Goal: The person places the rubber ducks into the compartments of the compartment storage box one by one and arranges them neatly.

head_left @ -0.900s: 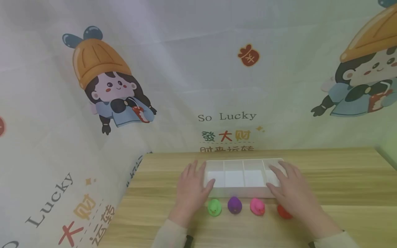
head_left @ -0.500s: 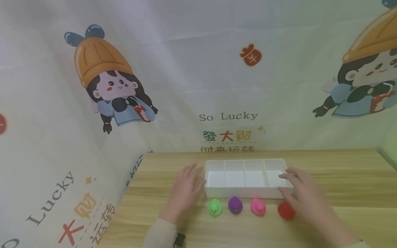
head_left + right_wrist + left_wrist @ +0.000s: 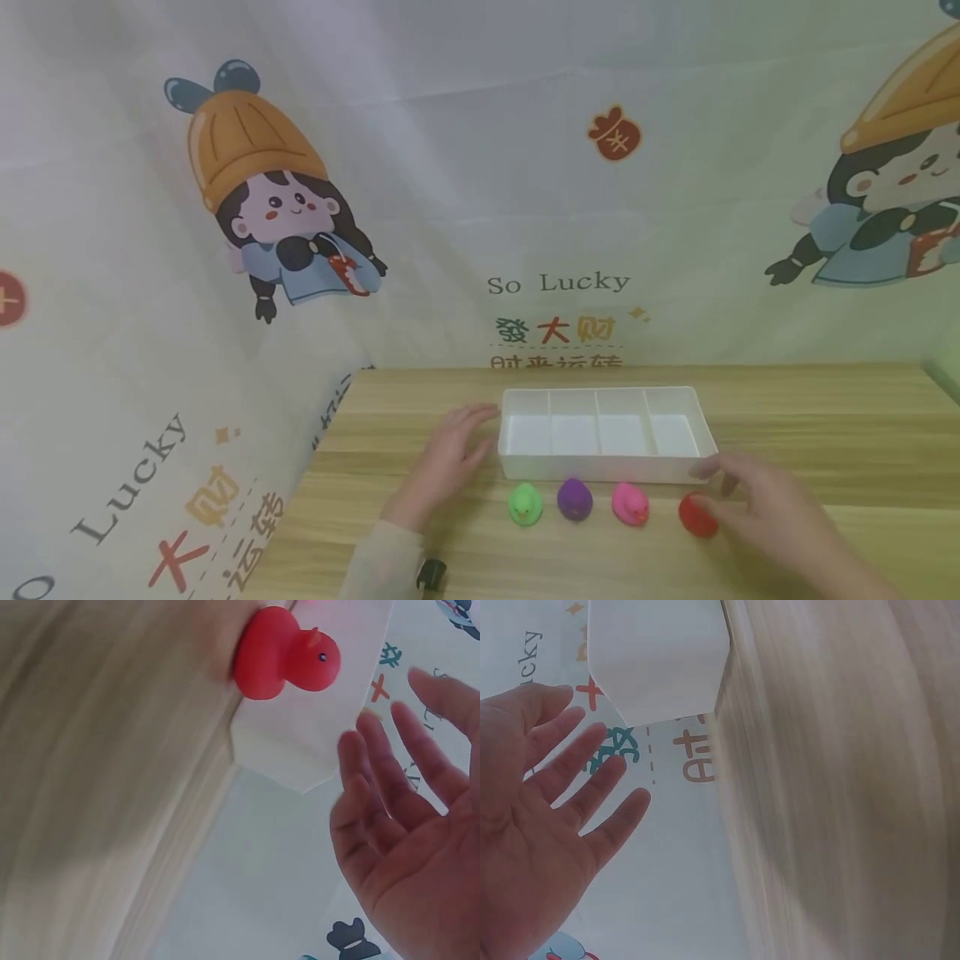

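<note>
A white tray [image 3: 607,469] with several compartments stands on the wooden table. In a row before it sit a green rubber duck [image 3: 525,505], a purple duck [image 3: 574,500], a pink duck [image 3: 630,504] and a red duck [image 3: 697,515]. My right hand [image 3: 765,500] hovers beside the red duck, fingers loosely bent and apart from it in the right wrist view, where the red duck [image 3: 274,656] shows whole. Left of the tray is my left hand [image 3: 444,458], its fingers spread and holding nothing; the left wrist view shows the palm [image 3: 532,840] near the tray's end [image 3: 660,667].
A pale cloth backdrop [image 3: 450,167] with cartoon prints and lettering hangs behind and to the left of the table [image 3: 840,433]. A black strap piece [image 3: 431,575] shows by the left sleeve [image 3: 386,558].
Both hands have drawn away from the tray's ends. The left went outward to the left; the right moved right and down toward the red duck. The tray and ducks keep their places.
</note>
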### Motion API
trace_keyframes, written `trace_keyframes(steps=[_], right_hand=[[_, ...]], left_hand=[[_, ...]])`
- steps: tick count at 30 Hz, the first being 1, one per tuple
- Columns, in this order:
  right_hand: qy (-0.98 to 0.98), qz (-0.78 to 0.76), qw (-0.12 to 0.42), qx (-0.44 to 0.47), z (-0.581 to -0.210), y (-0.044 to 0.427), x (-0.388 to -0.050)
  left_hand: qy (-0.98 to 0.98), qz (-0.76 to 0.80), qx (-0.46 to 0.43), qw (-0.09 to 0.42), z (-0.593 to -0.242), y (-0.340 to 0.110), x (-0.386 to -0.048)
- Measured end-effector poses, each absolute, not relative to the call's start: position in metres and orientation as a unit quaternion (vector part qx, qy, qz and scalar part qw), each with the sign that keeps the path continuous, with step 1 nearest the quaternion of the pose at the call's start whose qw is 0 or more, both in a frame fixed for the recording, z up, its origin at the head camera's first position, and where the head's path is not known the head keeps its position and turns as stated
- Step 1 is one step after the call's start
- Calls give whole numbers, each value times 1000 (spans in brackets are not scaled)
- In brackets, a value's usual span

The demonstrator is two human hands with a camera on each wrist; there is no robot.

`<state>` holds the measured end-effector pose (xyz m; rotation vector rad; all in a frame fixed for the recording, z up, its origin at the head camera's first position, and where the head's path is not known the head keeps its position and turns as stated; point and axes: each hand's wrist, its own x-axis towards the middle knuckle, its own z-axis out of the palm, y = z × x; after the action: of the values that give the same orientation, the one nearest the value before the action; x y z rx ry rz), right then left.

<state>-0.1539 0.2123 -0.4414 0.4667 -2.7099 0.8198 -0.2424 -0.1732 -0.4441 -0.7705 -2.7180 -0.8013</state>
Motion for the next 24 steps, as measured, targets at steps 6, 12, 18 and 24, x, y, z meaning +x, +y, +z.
trace_keyframes(steps=[6, 12, 18, 24], right_hand=[[-942, 298, 59, 140, -448, 214, -150], [-946, 290, 45, 135, -450, 217, -150], [-940, 287, 78, 166, -456, 220, -151], [-938, 283, 69, 185, -460, 222, -153]], left_hand=[[-916, -284, -268, 94, -449, -171, -246], [-921, -275, -262, 85, -452, -168, -248], [-923, -262, -267, 90, -453, -170, -248], [-921, -251, -282, 93, -454, -172, -251]])
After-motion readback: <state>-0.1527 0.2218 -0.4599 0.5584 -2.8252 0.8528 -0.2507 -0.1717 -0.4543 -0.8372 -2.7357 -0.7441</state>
